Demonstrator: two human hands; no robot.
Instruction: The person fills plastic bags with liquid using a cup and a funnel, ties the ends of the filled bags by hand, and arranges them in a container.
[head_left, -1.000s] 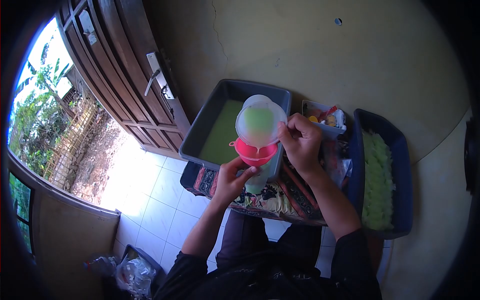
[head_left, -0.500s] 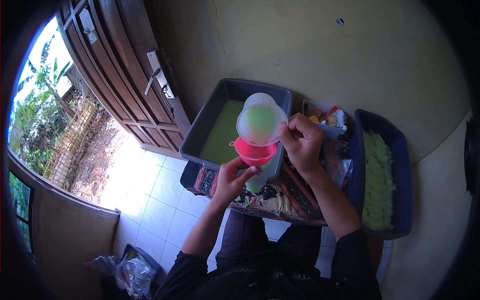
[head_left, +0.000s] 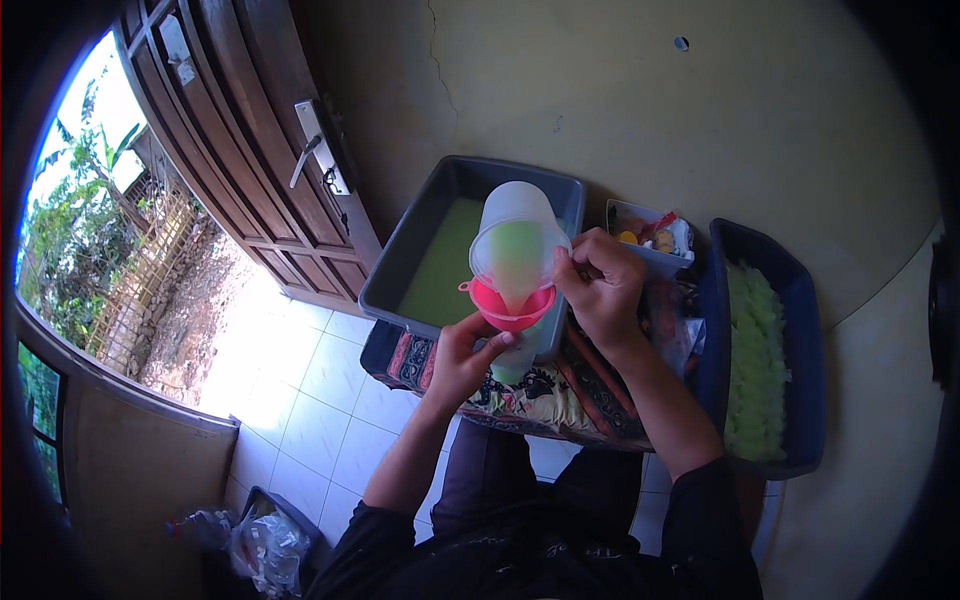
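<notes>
My left hand [head_left: 468, 358] is closed around the lower part of a red funnel [head_left: 512, 316], just in front of a grey tub. Below the funnel hangs a clear plastic bag [head_left: 509, 369] with pale green liquid in it; its neck is hidden by my fingers. My right hand [head_left: 606, 285] grips the side of a translucent white plastic cup [head_left: 516, 205]. The cup is tipped steeply over the funnel, and green liquid runs from its rim into it. Behind them, the grey tub [head_left: 400, 235] contains more pale green liquid.
A dark blue tub [head_left: 806, 350] of filled green bags stands at the right. Near the wall sits a small white box [head_left: 665, 262] of odds and ends. Patterned cloth [head_left: 590, 385] covers the table. A wooden door [head_left: 235, 130] stands open at left; a bin [head_left: 285, 535] holds plastic.
The cup has tipped further over the funnel, its base rising slightly, and the liquid stream into the funnel is more visible. My left hand and the funnel have hardly moved.
</notes>
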